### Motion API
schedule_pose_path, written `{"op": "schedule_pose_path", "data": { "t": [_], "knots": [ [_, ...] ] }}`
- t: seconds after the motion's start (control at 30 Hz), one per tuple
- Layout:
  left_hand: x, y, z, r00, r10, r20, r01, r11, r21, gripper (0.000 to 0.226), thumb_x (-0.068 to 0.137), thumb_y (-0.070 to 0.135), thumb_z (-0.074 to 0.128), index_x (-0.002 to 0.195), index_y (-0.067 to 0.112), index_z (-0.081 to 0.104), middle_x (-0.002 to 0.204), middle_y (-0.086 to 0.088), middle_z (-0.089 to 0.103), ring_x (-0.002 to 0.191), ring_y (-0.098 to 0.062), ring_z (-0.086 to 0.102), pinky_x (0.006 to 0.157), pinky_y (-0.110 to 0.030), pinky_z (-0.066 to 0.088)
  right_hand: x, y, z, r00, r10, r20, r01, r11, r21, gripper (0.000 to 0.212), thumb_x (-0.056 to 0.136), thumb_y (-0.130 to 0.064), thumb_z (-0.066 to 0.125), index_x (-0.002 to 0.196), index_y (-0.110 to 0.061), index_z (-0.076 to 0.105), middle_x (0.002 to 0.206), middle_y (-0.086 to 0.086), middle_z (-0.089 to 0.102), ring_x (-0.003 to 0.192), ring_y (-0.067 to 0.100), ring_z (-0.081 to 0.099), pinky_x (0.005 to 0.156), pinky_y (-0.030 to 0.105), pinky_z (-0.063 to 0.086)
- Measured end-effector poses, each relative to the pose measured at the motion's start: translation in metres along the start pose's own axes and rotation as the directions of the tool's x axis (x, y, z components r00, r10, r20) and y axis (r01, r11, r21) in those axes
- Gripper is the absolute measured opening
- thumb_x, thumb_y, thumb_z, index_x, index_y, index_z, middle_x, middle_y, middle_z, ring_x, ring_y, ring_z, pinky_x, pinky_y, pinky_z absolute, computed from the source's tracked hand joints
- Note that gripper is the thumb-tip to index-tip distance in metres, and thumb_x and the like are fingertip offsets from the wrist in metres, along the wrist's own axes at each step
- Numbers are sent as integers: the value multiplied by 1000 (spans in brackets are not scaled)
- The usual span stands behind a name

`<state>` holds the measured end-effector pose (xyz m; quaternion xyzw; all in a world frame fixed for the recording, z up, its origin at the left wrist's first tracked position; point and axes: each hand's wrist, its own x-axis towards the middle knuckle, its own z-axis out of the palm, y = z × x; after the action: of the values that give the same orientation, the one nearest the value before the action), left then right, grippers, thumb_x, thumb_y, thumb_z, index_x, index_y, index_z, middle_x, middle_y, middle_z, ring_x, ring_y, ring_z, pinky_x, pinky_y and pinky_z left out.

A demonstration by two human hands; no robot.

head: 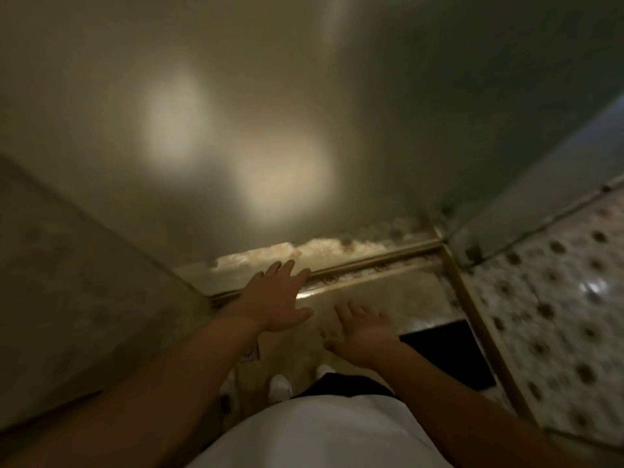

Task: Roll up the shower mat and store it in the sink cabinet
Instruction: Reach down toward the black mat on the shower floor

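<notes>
The way ahead at twelve o'clock is blocked by a broad glass panel (270, 113). At nine o'clock a grey wall (67, 282) closes in; bare floor (388, 298) is left open beneath the hands.

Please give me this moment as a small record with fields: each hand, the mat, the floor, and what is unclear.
left hand: open, fingers spread, holds nothing
right hand: open, holds nothing
dark mat: flat on the floor, right of the hands, not rolled
patterned tile floor: at right
sink cabinet: not visible
image: dim, blurred
</notes>
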<state>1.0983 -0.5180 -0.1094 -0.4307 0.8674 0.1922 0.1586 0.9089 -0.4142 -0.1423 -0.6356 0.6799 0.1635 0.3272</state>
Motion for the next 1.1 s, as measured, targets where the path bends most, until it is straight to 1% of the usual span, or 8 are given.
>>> {"op": "schedule_pose_path", "data": {
  "t": [0.1,0.2,0.3,0.4,0.53,0.83,0.97,1.1],
  "knots": [
    [24,23,-7,988,152,36,-155,983,101,87,81,71,41,152,32,9,162,-8,6,148,-30,9,114,-50,22,-23,18,9,986,160,-49,-153,980,125,93,81,-75,34,153,-23,8,161,7,15,143,29,22,111,50,20],
    [44,54,-9,954,282,100,-297,936,191,87,82,69,41,153,32,6,162,-8,4,148,-31,9,114,-50,24,-48,41,25,944,313,-101,-283,930,235,98,74,-82,29,149,-20,21,155,8,30,137,30,34,107,52,27],
    [61,88,-7,906,390,164,-421,872,249,88,82,68,42,152,32,4,162,-9,4,148,-31,8,114,-50,23,-67,62,49,904,419,-83,-367,861,354,93,74,-82,33,147,-25,25,154,6,31,138,29,31,109,56,24],
    [76,127,-2,848,467,249,-527,793,307,88,82,70,38,152,34,1,163,-8,0,148,-30,3,115,-49,20,-86,86,73,862,506,-34,-439,778,449,90,78,-79,36,150,-28,18,159,4,21,142,29,24,111,56,21],
    [89,180,7,764,544,347,-642,697,320,86,80,72,37,151,38,1,163,-8,0,148,-31,3,114,-49,21,-115,114,100,809,587,25,-507,676,535,91,80,-77,38,152,-29,9,162,4,9,145,29,16,113,54,21],
    [113,270,20,595,639,487,-804,485,345,80,83,68,39,150,39,8,162,-11,4,148,-32,6,115,-50,22,-165,153,133,714,679,167,-600,472,646,93,83,-77,37,153,-25,4,163,6,5,146,29,17,114,49,23],
    [134,288,26,526,655,543,-850,402,339,76,85,66,41,149,42,10,162,-11,5,147,-33,9,114,-50,23,-163,155,142,668,710,224,-627,375,683,91,84,-75,37,153,-25,4,162,8,7,144,28,19,111,48,24],
    [165,305,35,474,671,571,-880,344,327,76,85,65,41,150,41,10,162,-11,7,147,-32,10,114,-48,25,-148,155,145,603,761,237,-646,291,706,85,84,-69,39,152,-25,12,158,8,20,139,28,29,104,48,32]
  ]
}}
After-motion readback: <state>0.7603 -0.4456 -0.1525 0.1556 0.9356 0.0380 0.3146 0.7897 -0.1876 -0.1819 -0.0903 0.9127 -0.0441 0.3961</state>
